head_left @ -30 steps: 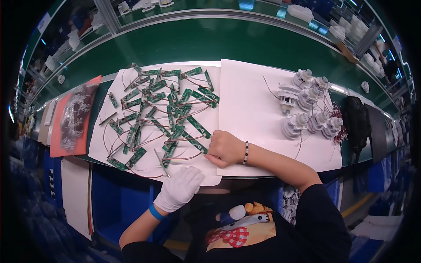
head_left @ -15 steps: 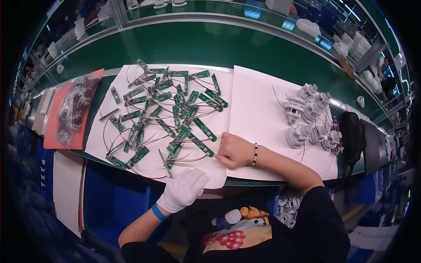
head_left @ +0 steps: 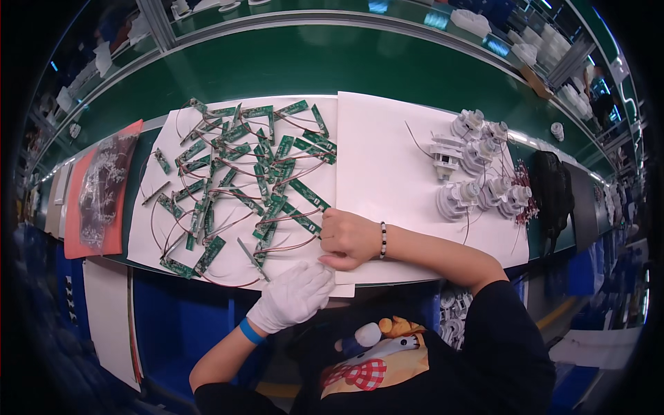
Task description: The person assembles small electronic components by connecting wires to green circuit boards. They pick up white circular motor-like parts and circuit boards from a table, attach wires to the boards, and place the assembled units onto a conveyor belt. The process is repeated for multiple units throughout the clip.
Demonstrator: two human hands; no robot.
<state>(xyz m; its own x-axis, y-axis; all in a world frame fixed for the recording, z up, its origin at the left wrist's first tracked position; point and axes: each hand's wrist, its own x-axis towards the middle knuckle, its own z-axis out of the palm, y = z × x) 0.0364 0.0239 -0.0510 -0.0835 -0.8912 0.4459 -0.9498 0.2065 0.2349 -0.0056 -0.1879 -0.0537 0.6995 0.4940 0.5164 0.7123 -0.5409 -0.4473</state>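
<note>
My left hand [head_left: 292, 296], in a white glove, is at the front edge of the left white sheet [head_left: 155, 221]. Its fingers are bent and pressed together; what they hold, if anything, is hidden. My bare right hand [head_left: 351, 240] is closed in a loose fist over the left edge of the right white sheet [head_left: 387, 180]. Its thumb comes close to the gloved fingertips, and its palm side is out of sight. Many green circuit boards [head_left: 207, 254] with thin wires lie jumbled on the left sheet, some right beside my knuckles.
Several white round parts [head_left: 456, 199] with wires stand on the right sheet. A black pouch [head_left: 553, 187] lies beyond them. At the left, a clear bag of small parts [head_left: 104, 194] rests on an orange sheet [head_left: 76, 238]. Blue bins [head_left: 173, 304] sit under the green table [head_left: 277, 59].
The view has shifted, moving most things left in the picture. The right sheet now overlaps the left sheet's right edge, and my two hands are closer together.
</note>
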